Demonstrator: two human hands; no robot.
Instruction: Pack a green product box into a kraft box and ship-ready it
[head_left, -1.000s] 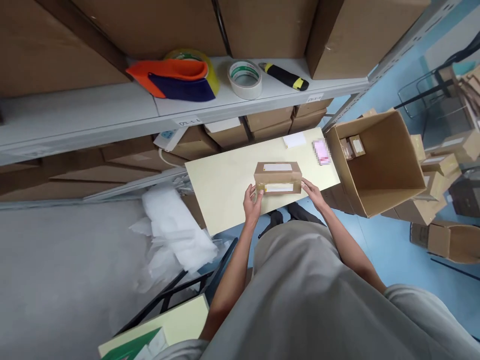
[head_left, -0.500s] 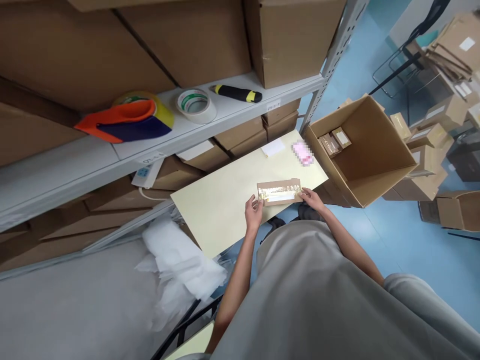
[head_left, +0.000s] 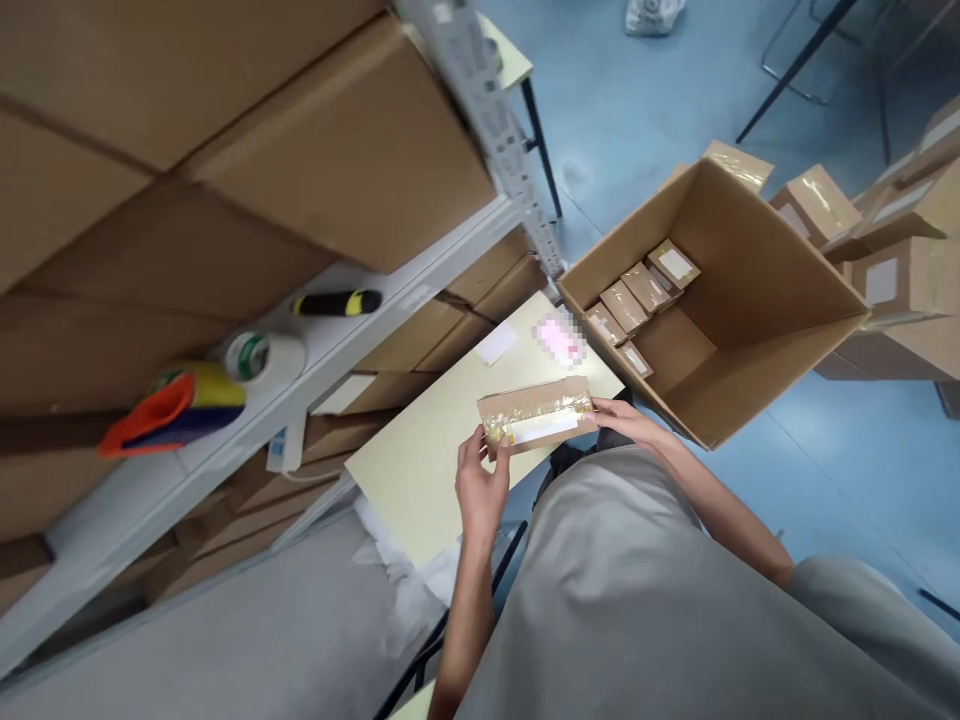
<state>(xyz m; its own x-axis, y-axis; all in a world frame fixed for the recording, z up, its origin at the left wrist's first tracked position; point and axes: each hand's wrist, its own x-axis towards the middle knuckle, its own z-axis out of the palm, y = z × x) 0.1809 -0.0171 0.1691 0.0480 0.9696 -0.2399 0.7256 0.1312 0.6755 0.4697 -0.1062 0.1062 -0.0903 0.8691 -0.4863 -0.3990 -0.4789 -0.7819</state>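
Brown cardboard fills the middle of my head feed: one slim box (head_left: 531,405) at the near long edge of the pale table (head_left: 412,480), with the wearer's hands on its two ends. I read its long axis as running from one hand to the other, tipped up slightly toward the right and at a slant to the table's long edge. Its right end points off past the table's right end, and the side with glossy tape and a white label (head_left: 545,427) faces the wearer. Whether it touches the tabletop, I can't tell.

The left hand (head_left: 482,490) grips the left end, thumb on the labelled side; the right hand (head_left: 626,420) pinches the other end.

On the table, toward its right end, I see a slip of paper (head_left: 497,343) and a pixelated pink item (head_left: 561,340). Just past that end stands a large carton (head_left: 772,250), top open, with several small boxes (head_left: 624,306) inside.

Along the table's far side runs a grey shelf (head_left: 172,500) bearing a black-and-yellow cutter (head_left: 337,303), a roll of white tape (head_left: 289,360) and big boxes (head_left: 337,150). Blue floor (head_left: 795,500) spreads beyond the table's right end.
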